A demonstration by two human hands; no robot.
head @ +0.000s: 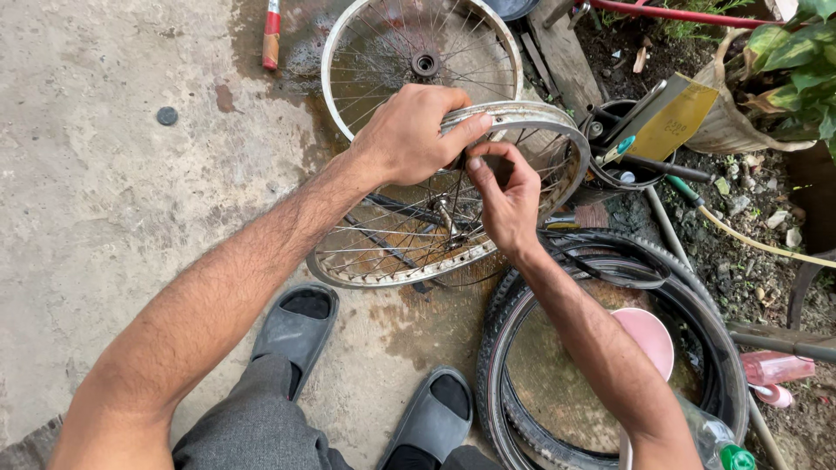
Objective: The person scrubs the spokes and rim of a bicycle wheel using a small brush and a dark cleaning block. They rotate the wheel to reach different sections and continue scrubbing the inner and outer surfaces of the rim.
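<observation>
My left hand (416, 132) grips the upper rim of a tilted silver bicycle wheel (557, 152), holding it up off the concrete. My right hand (503, 193) sits just below that rim, thumb and fingers pinched together at a spoke end inside the rim; what it pinches is too small to tell. The wheel's hub (446, 218) and spokes show beneath both hands. The lower edge of the rim (383, 277) rests near my grey sandals (300, 326).
A second spoked wheel (423, 61) lies flat behind. Black tyres (723, 331) are stacked at right with a pink bowl (649, 335) inside. A small tub of tools (623, 148), a red-handled tool (272, 35), a green-capped bottle (718, 444) and plants (797, 61) surround the spot.
</observation>
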